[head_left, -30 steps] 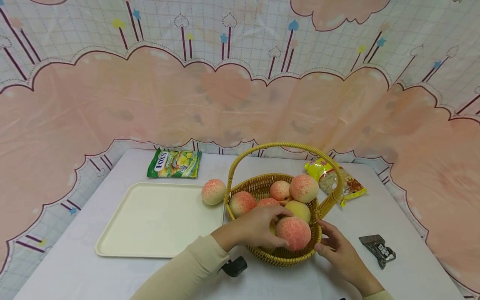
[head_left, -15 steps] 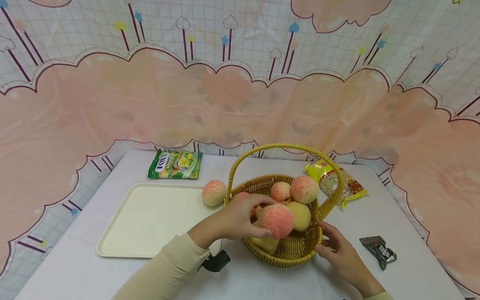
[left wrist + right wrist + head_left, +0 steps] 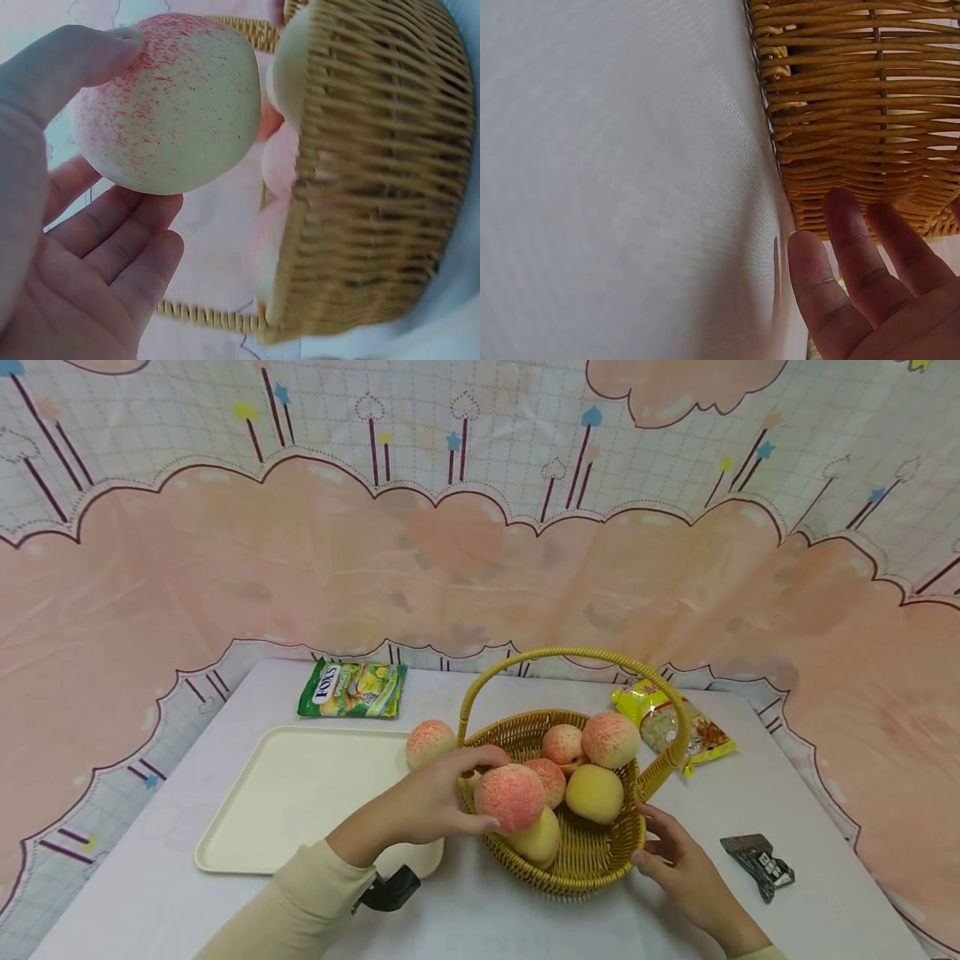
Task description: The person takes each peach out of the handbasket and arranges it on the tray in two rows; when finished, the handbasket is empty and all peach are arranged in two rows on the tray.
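My left hand (image 3: 420, 802) grips a pink-and-cream peach (image 3: 512, 798) between thumb and fingers, above the left rim of the wicker basket (image 3: 573, 878). In the left wrist view the peach (image 3: 172, 105) appears beside the woven wall, its red speckles facing the thumb. Inside the basket lie several more peaches, among them a yellowish one (image 3: 595, 794) and a speckled one (image 3: 611, 739) at the back. My right hand (image 3: 682, 868) rests its fingertips against the basket's right side. The right wrist view has its fingers (image 3: 855, 240) fairly straight at the weave.
A cream tray (image 3: 300, 802) lies left of the basket, with a loose peach (image 3: 430, 743) by its far right corner. Behind are a green candy bag (image 3: 352, 688) and a yellow snack bag (image 3: 675, 724). A small dark packet (image 3: 757, 866) lies far right. The basket's tall handle (image 3: 573, 652) arches overhead.
My left hand has carried the peach leftward from the basket's front right to its left rim, uncovering the yellowish peaches and woven bottom. The right hand stays at the basket's side.
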`<state>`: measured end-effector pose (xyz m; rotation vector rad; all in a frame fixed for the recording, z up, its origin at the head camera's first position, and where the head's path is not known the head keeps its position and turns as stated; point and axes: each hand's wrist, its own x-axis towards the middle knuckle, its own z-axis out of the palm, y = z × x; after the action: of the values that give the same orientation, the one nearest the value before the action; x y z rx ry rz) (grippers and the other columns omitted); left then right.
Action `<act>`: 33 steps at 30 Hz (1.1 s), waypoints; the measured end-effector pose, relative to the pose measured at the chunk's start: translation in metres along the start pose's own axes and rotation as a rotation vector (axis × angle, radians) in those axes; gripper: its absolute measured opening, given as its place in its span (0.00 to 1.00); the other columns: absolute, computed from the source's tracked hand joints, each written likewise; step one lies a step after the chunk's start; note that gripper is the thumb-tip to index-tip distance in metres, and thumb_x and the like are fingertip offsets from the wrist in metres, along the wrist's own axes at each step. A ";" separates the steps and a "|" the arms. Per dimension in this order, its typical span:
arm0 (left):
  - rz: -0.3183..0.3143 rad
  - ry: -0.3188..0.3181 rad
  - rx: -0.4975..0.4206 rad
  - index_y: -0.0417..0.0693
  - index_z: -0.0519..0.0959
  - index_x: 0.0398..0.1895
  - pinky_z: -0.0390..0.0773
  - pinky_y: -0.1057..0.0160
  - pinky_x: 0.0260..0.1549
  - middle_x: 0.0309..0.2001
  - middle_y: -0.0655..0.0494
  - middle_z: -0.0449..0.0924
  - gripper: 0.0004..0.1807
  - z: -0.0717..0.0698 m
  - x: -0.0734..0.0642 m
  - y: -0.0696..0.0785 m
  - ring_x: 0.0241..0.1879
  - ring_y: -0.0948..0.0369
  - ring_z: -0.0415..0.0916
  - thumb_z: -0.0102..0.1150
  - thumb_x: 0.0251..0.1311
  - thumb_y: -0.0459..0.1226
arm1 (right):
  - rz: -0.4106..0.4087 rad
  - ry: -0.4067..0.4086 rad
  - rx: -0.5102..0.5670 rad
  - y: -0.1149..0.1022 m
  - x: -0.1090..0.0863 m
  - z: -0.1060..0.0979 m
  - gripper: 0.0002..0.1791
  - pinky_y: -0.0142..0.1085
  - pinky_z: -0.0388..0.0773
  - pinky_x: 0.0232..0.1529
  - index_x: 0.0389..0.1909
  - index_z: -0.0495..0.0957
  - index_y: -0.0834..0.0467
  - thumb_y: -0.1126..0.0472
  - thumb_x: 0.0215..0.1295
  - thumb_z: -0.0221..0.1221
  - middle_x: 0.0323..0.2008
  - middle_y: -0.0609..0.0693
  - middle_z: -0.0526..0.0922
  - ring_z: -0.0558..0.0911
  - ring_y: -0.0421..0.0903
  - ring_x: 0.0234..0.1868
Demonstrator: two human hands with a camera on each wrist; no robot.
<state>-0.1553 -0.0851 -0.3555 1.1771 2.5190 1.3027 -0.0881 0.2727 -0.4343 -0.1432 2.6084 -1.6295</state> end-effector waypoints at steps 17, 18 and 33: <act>-0.116 0.081 0.023 0.48 0.77 0.60 0.76 0.48 0.54 0.55 0.59 0.78 0.31 -0.018 -0.033 -0.018 0.51 0.55 0.75 0.76 0.51 0.40 | 0.035 -0.017 0.022 0.000 -0.001 -0.001 0.34 0.35 0.80 0.42 0.74 0.58 0.63 0.66 0.71 0.59 0.65 0.74 0.65 0.79 0.59 0.53; -0.119 0.085 0.026 0.48 0.77 0.60 0.76 0.49 0.54 0.55 0.59 0.79 0.31 -0.019 -0.035 -0.019 0.51 0.55 0.75 0.76 0.51 0.40 | 0.037 -0.015 0.022 0.000 -0.001 -0.001 0.34 0.34 0.80 0.42 0.74 0.58 0.62 0.66 0.71 0.59 0.66 0.74 0.65 0.79 0.59 0.53; -0.165 0.117 0.030 0.41 0.76 0.60 0.77 0.52 0.54 0.55 0.55 0.80 0.31 -0.033 -0.068 -0.038 0.52 0.58 0.77 0.76 0.52 0.38 | 0.007 -0.015 0.019 -0.002 0.000 -0.001 0.33 0.35 0.80 0.43 0.73 0.58 0.64 0.65 0.71 0.59 0.70 0.69 0.61 0.79 0.40 0.50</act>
<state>-0.1428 -0.1648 -0.3804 0.9000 2.6591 1.3336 -0.0881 0.2723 -0.4322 -0.1440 2.5792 -1.6440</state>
